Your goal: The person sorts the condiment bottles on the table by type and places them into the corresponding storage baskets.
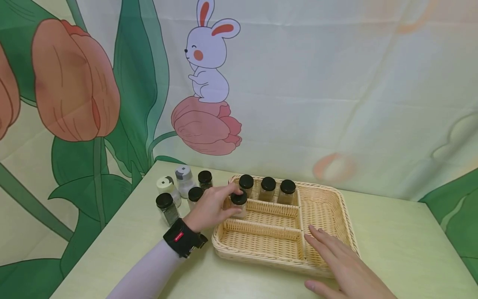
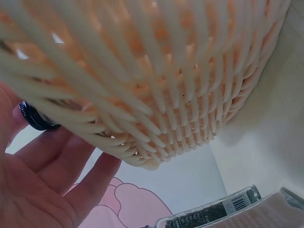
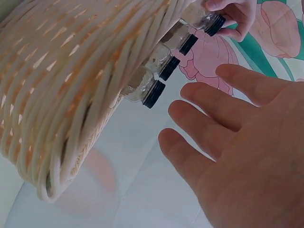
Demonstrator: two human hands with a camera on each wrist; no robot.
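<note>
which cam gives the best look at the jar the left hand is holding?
Head view: the left hand grips the jar over the basket, whole scene visible. Left wrist shows only its black lid; right wrist shows it small, far off.

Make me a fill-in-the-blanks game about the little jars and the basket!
1. The left hand holds a jar with a ___ lid.
2. Along the back row of the wicker basket stand ___ jars.
3. The right hand lies open over the basket's ___ corner.
4. On the table left of the basket stand ___ jars.

Missing words: black; three; near right; five
</note>
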